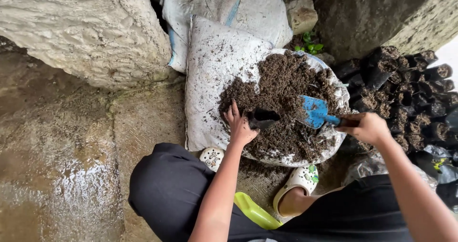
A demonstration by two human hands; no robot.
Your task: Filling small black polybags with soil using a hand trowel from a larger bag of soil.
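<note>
On the soil heap [281,103] | left hand [240,126] grips small black bag [262,118] by its rim | right hand [366,127] clenched on blue trowel [316,111], blade just right of bag

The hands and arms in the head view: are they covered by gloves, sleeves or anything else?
Nothing covers them. The left hand and right hand are bare, without gloves, and both forearms are bare with no sleeves in view. No watch, ring or bracelet shows. Flecks of dark soil cling to the fingers.
</note>
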